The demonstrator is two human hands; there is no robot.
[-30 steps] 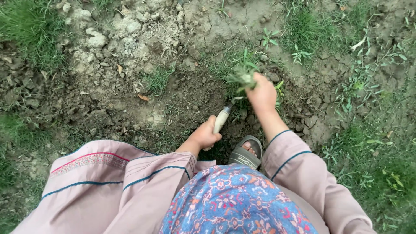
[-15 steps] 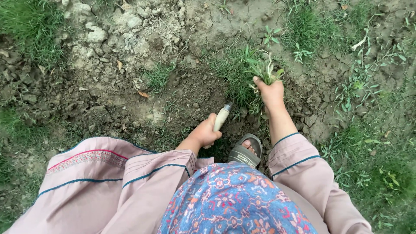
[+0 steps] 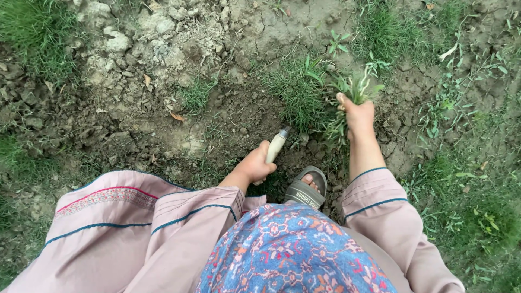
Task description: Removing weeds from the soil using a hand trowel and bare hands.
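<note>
Two hands at ground level: hand tool and pulled grass.

Nearest, the left hand (image 3: 254, 165) wraps its fingers tight around the tool's pale handle (image 3: 276, 145), a stiff, sure grip point; beyond, the right hand (image 3: 359, 116) clenches a tuft of grass (image 3: 353, 89), which looks light, limp and easily torn, best held low by the stems, above cracked soil (image 3: 217, 108).

The person wears a loose dusty-pink garment (image 3: 163, 228) with thin teal piping and a red embroidered band at lower left. A blue scarf (image 3: 293, 252) with red and pink floral print hangs at bottom centre. A grey strapped sandal (image 3: 306, 191) covers one foot.
</note>
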